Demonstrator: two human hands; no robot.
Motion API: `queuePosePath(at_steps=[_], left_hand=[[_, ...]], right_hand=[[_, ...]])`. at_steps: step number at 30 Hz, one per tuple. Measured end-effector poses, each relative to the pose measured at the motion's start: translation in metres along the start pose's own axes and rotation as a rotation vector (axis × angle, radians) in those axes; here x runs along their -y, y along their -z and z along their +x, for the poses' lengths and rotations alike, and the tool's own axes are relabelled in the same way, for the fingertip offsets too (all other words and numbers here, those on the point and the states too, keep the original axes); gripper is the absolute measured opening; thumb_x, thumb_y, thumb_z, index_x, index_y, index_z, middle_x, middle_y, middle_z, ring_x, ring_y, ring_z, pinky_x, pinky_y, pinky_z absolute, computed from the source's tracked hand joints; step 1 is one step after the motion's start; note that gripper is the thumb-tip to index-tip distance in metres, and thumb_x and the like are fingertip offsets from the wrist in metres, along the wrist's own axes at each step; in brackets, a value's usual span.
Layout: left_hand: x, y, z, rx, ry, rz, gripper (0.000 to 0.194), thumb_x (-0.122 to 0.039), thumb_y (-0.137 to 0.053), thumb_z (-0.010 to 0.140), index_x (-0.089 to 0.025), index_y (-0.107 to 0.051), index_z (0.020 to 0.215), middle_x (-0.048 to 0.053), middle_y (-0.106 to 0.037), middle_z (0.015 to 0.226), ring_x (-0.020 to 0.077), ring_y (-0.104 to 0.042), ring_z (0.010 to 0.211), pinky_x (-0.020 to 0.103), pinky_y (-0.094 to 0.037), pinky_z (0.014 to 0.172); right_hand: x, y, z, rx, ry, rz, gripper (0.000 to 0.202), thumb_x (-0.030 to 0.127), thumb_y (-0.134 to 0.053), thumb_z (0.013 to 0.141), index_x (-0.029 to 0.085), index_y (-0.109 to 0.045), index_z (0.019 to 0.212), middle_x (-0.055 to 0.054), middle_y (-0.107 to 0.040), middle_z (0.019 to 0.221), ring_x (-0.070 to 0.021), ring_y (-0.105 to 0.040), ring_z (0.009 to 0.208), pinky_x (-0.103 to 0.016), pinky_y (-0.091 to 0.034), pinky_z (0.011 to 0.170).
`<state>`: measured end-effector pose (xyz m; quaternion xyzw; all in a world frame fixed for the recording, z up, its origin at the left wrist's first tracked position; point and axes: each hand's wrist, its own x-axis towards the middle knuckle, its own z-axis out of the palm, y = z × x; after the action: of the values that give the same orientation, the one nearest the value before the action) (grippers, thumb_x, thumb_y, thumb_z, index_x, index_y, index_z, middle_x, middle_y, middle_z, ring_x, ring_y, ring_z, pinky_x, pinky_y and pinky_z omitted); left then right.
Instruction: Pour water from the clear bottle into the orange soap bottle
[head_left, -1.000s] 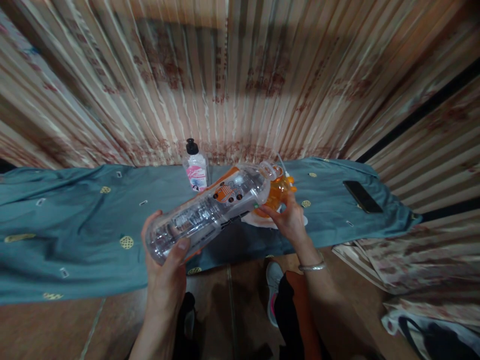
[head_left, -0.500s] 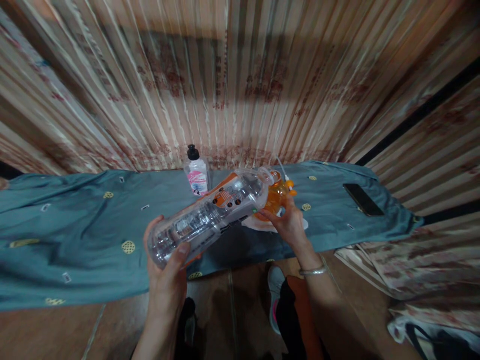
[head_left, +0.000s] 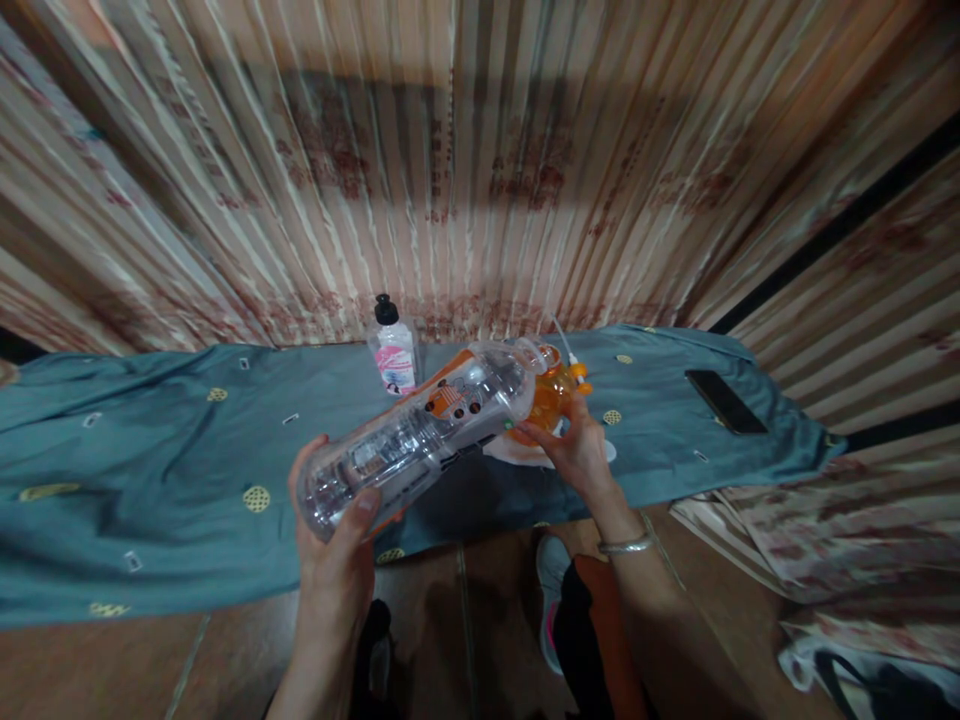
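Note:
My left hand (head_left: 334, 535) is wrapped round the base of a large clear plastic bottle (head_left: 375, 460) with an orange label. The bottle lies tilted, its neck to the upper right. Its mouth meets the top of a small translucent orange bottle (head_left: 551, 400), which my right hand (head_left: 581, 445) grips. Whether liquid flows between them, I cannot tell. By the right fingertips sits an orange spray head (head_left: 579, 376), its thin white tube pointing up; the fingers seem to hold it too. Under the orange bottle is a white item (head_left: 517, 457), partly hidden.
A clear bottle with a black pump top and pink label (head_left: 395, 360) stands at the back of the cloth-covered table (head_left: 172, 470). A black phone (head_left: 724, 402) lies on the right. Behind hangs a patterned curtain (head_left: 480, 150). A bag (head_left: 862, 680) is at the lower right.
Almost nothing differs. Both hands keep the two bottles mouth to mouth in the same place, with only a slight shift of the view.

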<state>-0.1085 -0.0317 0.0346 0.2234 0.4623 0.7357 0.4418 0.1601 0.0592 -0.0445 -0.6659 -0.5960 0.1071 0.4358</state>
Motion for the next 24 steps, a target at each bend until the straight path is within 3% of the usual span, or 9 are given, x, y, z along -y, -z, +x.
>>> queuePosePath(at_steps=[13,24], left_hand=[[0.0019,0.0038,0.0014,-0.009,-0.001,0.005,0.077,-0.036,-0.107,0.062,-0.035,-0.071,0.130,-0.004,-0.080,0.115,0.0162,-0.075,0.091,0.017,-0.059,0.056],[0.0004,0.0006,0.0004,-0.008,-0.019,0.013,0.079,-0.034,-0.105,0.063,-0.033,-0.067,0.133,-0.001,-0.081,0.116,0.0191,-0.076,0.093,0.021,-0.063,0.060]], right_hand=[[-0.0030,-0.0005,0.0012,0.011,0.000,-0.008,0.077,0.072,-0.086,0.080,0.020,-0.067,0.133,-0.018,-0.087,0.113,-0.0395,-0.085,0.097,-0.050,-0.068,0.080],[0.0002,0.0008,0.0009,0.022,-0.016,-0.001,0.085,0.080,-0.083,0.079,0.017,-0.068,0.133,-0.021,-0.085,0.114,-0.0418,-0.084,0.102,-0.054,-0.069,0.086]])
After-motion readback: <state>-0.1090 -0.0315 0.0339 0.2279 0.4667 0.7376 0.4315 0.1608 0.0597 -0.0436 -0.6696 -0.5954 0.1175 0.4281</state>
